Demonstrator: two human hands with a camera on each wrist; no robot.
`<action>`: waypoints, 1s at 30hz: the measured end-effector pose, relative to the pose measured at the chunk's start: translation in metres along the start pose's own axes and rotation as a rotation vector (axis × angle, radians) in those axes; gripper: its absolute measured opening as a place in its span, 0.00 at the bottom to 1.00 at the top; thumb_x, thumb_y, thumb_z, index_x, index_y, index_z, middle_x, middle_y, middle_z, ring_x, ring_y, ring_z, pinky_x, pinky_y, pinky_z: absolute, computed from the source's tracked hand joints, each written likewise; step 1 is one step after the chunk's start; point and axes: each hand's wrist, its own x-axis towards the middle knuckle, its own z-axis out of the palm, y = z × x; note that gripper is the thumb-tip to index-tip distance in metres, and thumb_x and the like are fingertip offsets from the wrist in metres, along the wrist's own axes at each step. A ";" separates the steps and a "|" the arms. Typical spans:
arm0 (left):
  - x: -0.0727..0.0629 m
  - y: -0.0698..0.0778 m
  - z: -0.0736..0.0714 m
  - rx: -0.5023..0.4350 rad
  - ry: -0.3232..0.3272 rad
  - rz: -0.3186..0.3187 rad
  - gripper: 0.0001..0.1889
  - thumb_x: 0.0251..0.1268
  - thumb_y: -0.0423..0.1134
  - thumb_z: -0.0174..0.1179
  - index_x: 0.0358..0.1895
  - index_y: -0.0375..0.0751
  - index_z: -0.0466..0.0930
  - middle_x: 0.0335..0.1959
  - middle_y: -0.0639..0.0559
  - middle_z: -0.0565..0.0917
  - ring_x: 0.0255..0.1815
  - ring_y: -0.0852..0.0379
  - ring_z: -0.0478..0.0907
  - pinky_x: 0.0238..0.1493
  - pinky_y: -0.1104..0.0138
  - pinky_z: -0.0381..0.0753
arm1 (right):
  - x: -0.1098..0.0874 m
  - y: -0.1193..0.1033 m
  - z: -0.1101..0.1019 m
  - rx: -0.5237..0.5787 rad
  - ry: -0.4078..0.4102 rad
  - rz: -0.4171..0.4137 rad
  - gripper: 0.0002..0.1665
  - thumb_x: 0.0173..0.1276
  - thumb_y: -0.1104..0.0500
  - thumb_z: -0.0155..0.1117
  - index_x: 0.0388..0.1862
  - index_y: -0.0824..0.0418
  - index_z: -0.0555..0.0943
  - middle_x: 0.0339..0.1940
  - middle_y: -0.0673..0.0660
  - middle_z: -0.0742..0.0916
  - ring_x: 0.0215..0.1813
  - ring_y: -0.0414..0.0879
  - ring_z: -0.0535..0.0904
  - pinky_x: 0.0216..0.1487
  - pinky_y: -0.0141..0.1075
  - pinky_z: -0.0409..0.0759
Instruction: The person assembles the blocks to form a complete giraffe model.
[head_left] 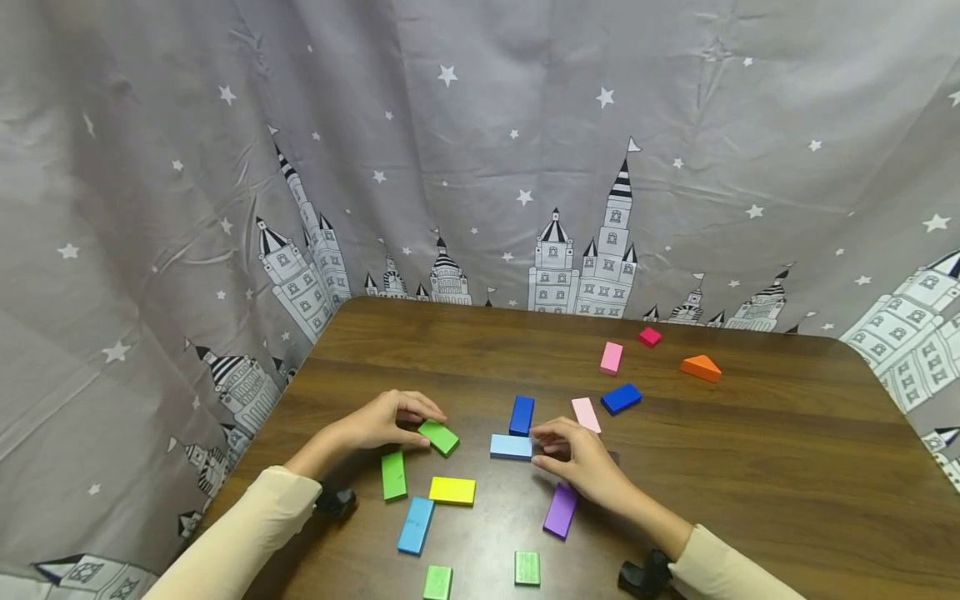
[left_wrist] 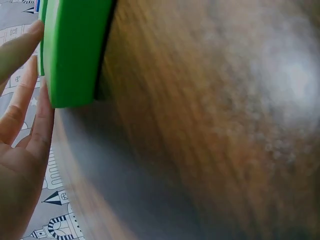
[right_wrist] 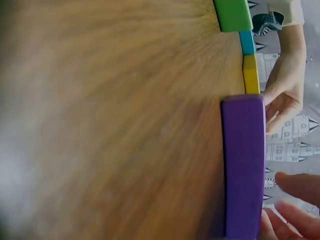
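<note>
My left hand point(head_left: 392, 419) pinches a bright green block point(head_left: 440, 437) between thumb and fingers at the table's left-middle. Close below that hand lies another green block point(head_left: 393, 476), which looms large in the left wrist view. My right hand point(head_left: 577, 458) has thumb and fingertips at the two corners of the right end of a light blue block point(head_left: 511, 447), pinching it. Against the far side of that block stands a dark blue block point(head_left: 522, 415). A purple block point(head_left: 560, 511) lies just below the right hand and hides part of its fingers in the right wrist view.
Nearer me lie a yellow block point(head_left: 452, 491), a blue block point(head_left: 416, 525) and two small green blocks. Beyond the right hand are pink blocks point(head_left: 611, 358), another dark blue block point(head_left: 621, 398), a red piece point(head_left: 650, 337) and an orange triangle point(head_left: 701, 367). A curtain point(head_left: 480, 167) hangs behind the table.
</note>
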 end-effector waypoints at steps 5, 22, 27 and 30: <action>0.000 0.000 0.001 0.014 -0.004 -0.012 0.18 0.59 0.29 0.71 0.53 0.30 0.84 0.51 0.43 0.84 0.54 0.48 0.79 0.56 0.58 0.80 | 0.004 -0.002 0.008 -0.020 0.016 0.016 0.17 0.60 0.72 0.73 0.49 0.75 0.82 0.45 0.66 0.84 0.44 0.57 0.84 0.46 0.37 0.84; 0.001 0.006 0.007 0.044 0.022 -0.043 0.17 0.58 0.29 0.71 0.51 0.28 0.85 0.47 0.41 0.83 0.47 0.50 0.82 0.49 0.63 0.84 | 0.014 0.001 0.014 -0.109 0.046 0.033 0.17 0.52 0.74 0.77 0.42 0.75 0.85 0.38 0.61 0.83 0.35 0.48 0.84 0.36 0.30 0.84; 0.002 0.008 0.011 0.054 0.025 -0.077 0.17 0.57 0.32 0.73 0.50 0.31 0.86 0.46 0.44 0.83 0.44 0.55 0.82 0.47 0.66 0.84 | 0.014 0.002 0.014 -0.113 0.039 0.034 0.15 0.51 0.74 0.77 0.40 0.73 0.85 0.36 0.59 0.83 0.33 0.44 0.83 0.34 0.30 0.83; 0.002 0.010 0.014 0.072 0.021 -0.092 0.16 0.56 0.33 0.74 0.49 0.34 0.87 0.45 0.46 0.83 0.42 0.57 0.82 0.46 0.67 0.84 | 0.014 0.001 0.014 -0.104 0.032 0.039 0.15 0.51 0.74 0.77 0.39 0.72 0.85 0.36 0.58 0.82 0.32 0.42 0.83 0.34 0.29 0.83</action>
